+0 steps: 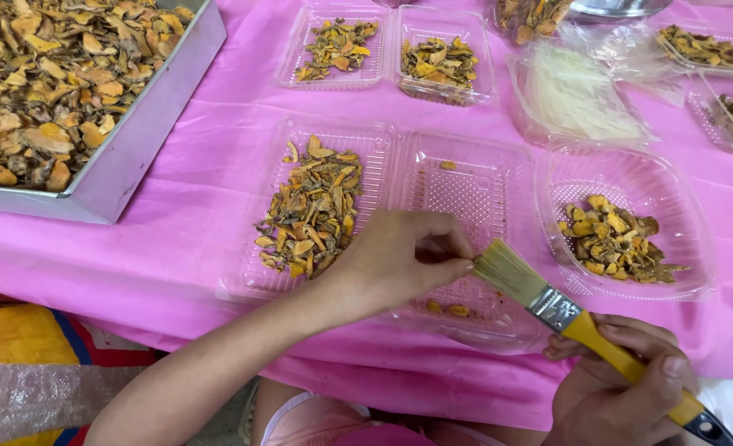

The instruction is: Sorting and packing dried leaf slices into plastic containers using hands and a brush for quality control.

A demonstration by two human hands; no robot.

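Observation:
My right hand [618, 384] grips the yellow handle of a flat paintbrush [548, 301], its pale bristles pointing up and left. My left hand [404, 256] is closed, its fingertips pinched right at the bristle tips; whether a small piece is between them I cannot tell. Both hands hover over an open clear plastic clamshell box [466, 194]. The box's left half holds a heap of dried yellow-brown slices [313, 211]; its right half has only a few crumbs.
A metal tray [147, 124] full of dried slices stands at the upper left. A clear bowl [680, 223] with some slices lies right of the box. More filled clamshell boxes [383, 49] line the far side of the pink tablecloth [193, 215].

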